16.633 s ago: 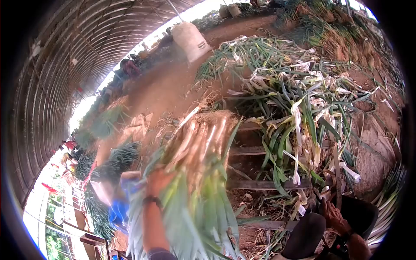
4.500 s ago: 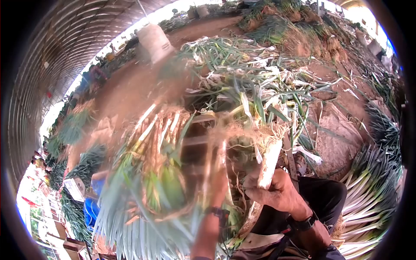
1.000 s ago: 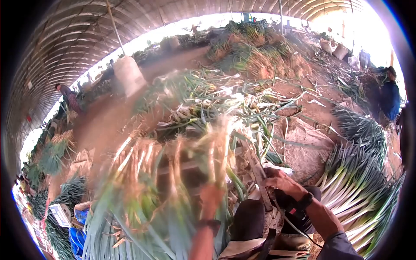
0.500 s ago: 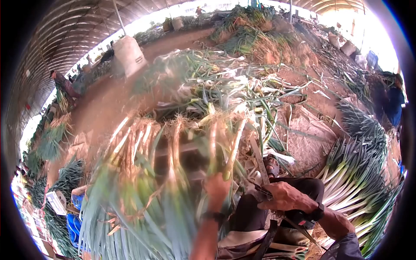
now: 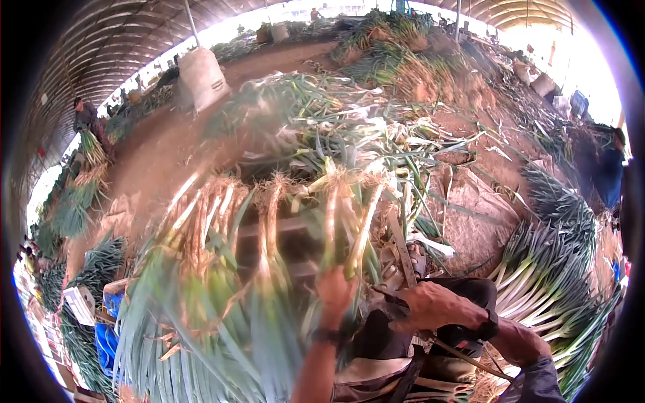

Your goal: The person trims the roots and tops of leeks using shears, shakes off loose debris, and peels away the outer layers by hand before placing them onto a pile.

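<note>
My left hand [image 5: 336,294] is closed around the lower part of a long green onion [image 5: 365,232], whose rooty end points away from me. My right hand [image 5: 437,307] grips a small dark tool [image 5: 390,294], its tip close to the left hand and the onion. To the left, several rooted onions [image 5: 201,221] lie side by side with roots up, their green leaves [image 5: 195,336] spreading towards me. The camera view is hazy over this pile, and the tool's exact shape is hard to make out.
Loose leaf trimmings [image 5: 349,127] lie ahead on the ground. Cleaned onions [image 5: 537,282] are heaped at right. A white sack [image 5: 201,77] stands at back left. One person [image 5: 87,117] is at far left, another [image 5: 610,168] at far right. A blue crate [image 5: 107,342] sits at lower left.
My right hand has moved slightly left, bringing the tool closer to my left hand. The person at far left is more upright. The view has shifted a little.
</note>
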Demonstrator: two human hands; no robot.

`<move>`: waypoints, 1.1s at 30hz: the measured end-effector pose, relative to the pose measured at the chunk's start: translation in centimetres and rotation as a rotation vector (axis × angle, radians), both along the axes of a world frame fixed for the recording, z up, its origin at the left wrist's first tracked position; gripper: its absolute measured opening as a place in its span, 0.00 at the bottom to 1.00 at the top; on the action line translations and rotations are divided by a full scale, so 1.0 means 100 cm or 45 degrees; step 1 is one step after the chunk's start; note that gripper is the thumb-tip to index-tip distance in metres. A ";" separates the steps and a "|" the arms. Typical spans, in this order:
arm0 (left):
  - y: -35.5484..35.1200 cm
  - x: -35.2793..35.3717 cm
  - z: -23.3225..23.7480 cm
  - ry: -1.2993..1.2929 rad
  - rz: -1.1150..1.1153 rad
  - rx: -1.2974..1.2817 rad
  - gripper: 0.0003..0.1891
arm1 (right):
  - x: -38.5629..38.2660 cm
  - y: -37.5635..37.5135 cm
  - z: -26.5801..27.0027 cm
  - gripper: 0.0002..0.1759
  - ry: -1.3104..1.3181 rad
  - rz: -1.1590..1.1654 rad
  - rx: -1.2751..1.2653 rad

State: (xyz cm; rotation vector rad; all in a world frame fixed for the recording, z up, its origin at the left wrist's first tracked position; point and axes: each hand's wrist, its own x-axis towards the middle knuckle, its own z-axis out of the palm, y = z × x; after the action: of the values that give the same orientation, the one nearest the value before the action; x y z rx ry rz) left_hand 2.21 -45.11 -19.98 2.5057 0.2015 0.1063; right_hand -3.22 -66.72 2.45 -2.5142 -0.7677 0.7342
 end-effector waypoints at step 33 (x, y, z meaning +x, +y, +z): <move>0.014 -0.023 -0.011 -0.528 -0.173 0.688 0.18 | 0.106 0.000 -0.097 0.28 -0.342 -0.403 -0.186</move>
State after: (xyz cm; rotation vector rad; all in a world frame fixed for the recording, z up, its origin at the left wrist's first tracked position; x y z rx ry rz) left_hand -0.08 -43.75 -21.07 2.9405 -0.1962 0.6974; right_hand 7.35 -66.71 -7.30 -2.8127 -0.3911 0.3609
